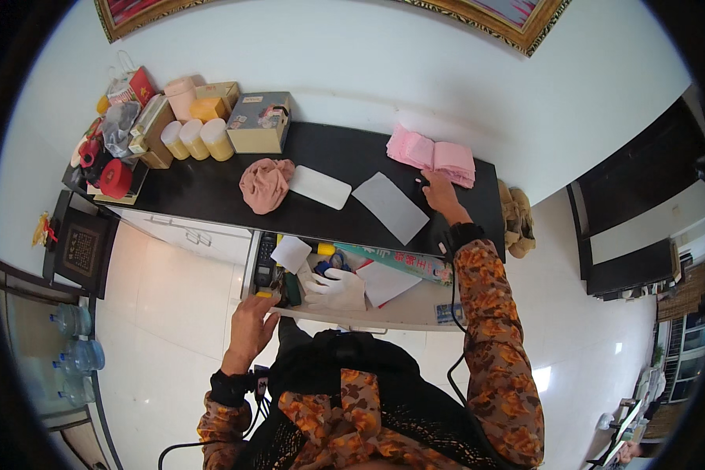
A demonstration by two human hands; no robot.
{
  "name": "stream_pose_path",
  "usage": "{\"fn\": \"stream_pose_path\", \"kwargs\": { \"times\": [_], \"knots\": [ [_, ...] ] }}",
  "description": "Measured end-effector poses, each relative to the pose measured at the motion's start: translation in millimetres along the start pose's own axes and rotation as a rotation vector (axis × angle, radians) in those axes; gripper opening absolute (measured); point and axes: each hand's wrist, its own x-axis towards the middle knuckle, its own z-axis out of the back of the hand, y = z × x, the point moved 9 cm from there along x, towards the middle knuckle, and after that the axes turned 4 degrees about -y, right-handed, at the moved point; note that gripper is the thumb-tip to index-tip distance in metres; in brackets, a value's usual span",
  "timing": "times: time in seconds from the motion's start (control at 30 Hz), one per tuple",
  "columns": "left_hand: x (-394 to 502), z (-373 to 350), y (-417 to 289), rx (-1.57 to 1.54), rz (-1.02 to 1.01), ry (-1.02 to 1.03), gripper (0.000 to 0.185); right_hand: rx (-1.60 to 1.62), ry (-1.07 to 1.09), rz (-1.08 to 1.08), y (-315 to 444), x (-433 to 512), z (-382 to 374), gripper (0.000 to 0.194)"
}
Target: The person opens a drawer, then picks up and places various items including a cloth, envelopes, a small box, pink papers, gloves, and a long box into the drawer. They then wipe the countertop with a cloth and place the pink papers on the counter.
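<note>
My left hand (251,329) is at the left front corner of a pulled-out white drawer (352,315), its fingers hooked over the front panel. My right hand (442,197) reaches onto the black cabinet top (323,138). Its fingertips are beside a stack of pink sheets (432,154), near a small dark item; whether they grip anything is unclear. Left of this hand lie a grey-white sheet (391,207), a white rectangular slab (321,187) and a crumpled pink cloth (265,185). Inside the drawer are a white glove (336,288), a black cordless phone (265,258) and papers (388,285).
Three lidded jars (216,140), a grey-topped box (259,120) and a red round container (116,178) crowd the cabinet's left end. Shoes (518,217) stand at its right end. A black cable (453,299) runs along my right arm. Large water bottles (77,355) stand far left.
</note>
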Motion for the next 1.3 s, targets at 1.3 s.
{"fn": "stream_pose_path", "kwargs": {
  "times": [1.3],
  "knots": [
    [71.0,-87.2,-50.3,-1.046,0.23,0.448,0.038,1.039,0.614,-0.256,221.8,-103.8,25.3,0.013]
  ]
}}
